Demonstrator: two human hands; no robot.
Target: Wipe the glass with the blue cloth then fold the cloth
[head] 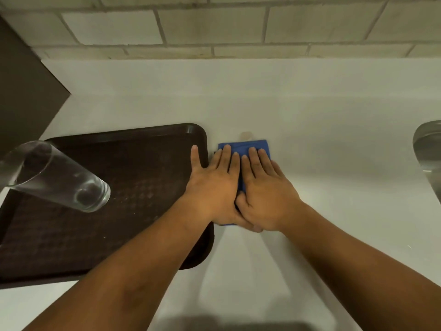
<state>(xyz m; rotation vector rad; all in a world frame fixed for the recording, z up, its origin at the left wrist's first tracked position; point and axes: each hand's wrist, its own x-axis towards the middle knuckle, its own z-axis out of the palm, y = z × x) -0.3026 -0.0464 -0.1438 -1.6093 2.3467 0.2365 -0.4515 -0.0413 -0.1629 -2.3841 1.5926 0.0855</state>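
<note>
The blue cloth (243, 145) lies folded into a small rectangle on the white counter, just right of the tray. My left hand (213, 185) and my right hand (265, 189) both rest flat on it, side by side, fingers stretched and pointing away from me. They cover most of the cloth; only its far edge and a strip between the hands show. My left little finger overlaps the tray's right rim. The clear glass (57, 175) stands upright on the left part of the dark brown tray (143, 187), well apart from both hands.
The white counter (334, 139) runs back to a tiled wall (214, 27). A metal sink rim (427, 149) shows at the right edge. A dark cabinet panel (23, 91) stands at the far left. A small beige mark (246, 134) lies just beyond the cloth.
</note>
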